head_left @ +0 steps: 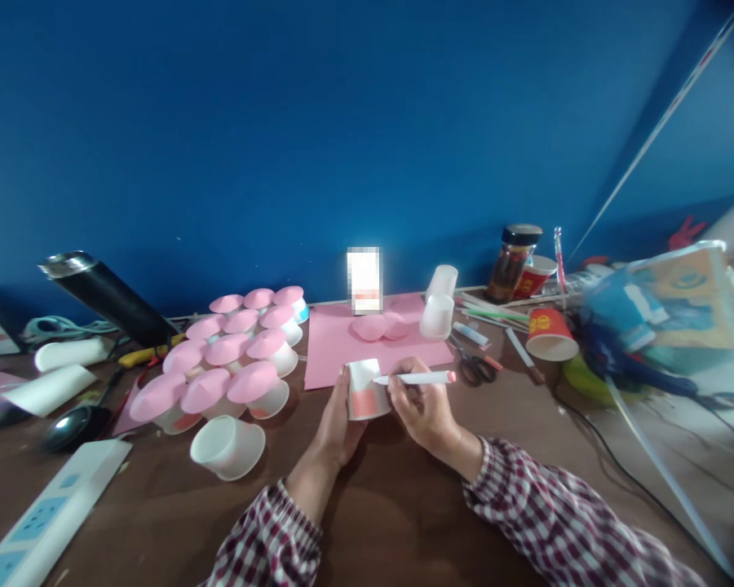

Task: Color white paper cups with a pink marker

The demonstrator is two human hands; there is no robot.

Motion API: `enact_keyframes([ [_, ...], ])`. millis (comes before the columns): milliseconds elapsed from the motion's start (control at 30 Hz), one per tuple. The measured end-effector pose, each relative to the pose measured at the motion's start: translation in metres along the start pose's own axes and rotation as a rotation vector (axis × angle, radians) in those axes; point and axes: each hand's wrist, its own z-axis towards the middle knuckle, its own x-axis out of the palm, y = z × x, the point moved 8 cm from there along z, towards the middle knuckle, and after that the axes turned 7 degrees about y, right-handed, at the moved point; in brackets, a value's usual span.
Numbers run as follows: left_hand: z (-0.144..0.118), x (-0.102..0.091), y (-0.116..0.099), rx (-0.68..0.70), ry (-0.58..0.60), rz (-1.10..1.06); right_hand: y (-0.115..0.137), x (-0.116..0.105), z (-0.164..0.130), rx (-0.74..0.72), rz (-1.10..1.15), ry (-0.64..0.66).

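My left hand (336,428) is closed around the side of a white paper cup (367,391) whose lower part is coloured salmon pink. In my right hand (425,412) is a white marker (425,378) with a pinkish end, its tip at the cup's white upper part. Just behind the cup lies pink paper (330,346) with pink paper discs (370,327) on it. To the left stand several cups topped with pink discs (226,349), and an uncovered white cup (227,447) sits in front of them.
White cups (437,316), scissors (474,364), a glue tube (470,333) and loose markers (524,355) lie to the right. Beyond are a red cup (550,334) and a dark jar (514,261). At left are a power strip (52,514) and a black flask (107,295).
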Motion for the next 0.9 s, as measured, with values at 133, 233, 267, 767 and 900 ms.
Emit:
enact_keyframes([
  [133,0.0003,0.0005,-0.0004,0.007,0.008,-0.005,-0.0018,0.0009,-0.0004,0.025,0.034,0.007],
  [233,0.0001,0.0015,-0.0008,0.004,-0.003,0.004,-0.0011,-0.0022,-0.001,0.024,0.065,-0.032],
  [267,-0.0001,0.002,-0.0006,-0.002,-0.006,0.008,0.0003,-0.0037,-0.0012,0.012,0.059,-0.049],
  [767,-0.001,0.0023,0.0013,-0.019,-0.002,0.021,0.0008,-0.0054,0.0002,0.022,0.013,-0.067],
  [900,-0.0012,0.0042,0.0008,-0.016,0.012,0.015,0.0029,-0.0057,0.0006,0.012,0.012,-0.07],
])
